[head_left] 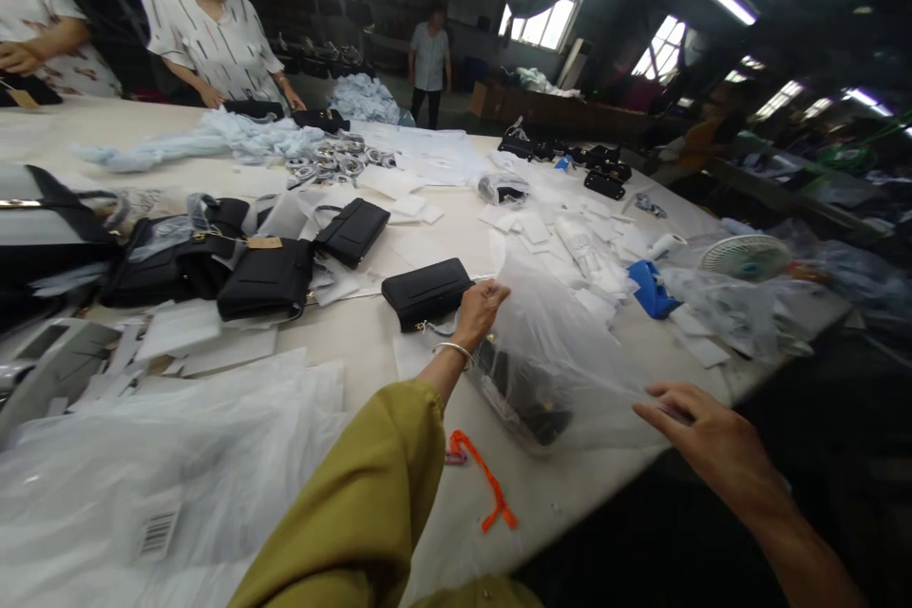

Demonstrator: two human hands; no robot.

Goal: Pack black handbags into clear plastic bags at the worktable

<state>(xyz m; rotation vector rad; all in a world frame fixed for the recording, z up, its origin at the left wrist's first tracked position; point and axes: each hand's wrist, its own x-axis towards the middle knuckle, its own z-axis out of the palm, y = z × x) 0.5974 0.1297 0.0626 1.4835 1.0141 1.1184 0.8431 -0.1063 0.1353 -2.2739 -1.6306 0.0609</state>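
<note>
A translucent plastic bag [570,351] is stretched between my two hands over the pale table [420,541]. A dark handbag [531,394] shows through its film. My left hand [481,309], with a bangle at the wrist, pinches the bag's upper left edge. My right hand [712,442] pinches the bag's right corner near the table's front edge. Just behind my left hand lies a black handbag [427,290], flat on the table. An orange cord [484,480] lies in front of the plastic bag.
Stacked plastic bags [178,475] cover the near left. More black handbags [267,277] lie behind them. A fan [745,256] and a blue object [652,290] are at the right. People [214,38] stand across the table. White sheets [406,195] are scattered mid-table.
</note>
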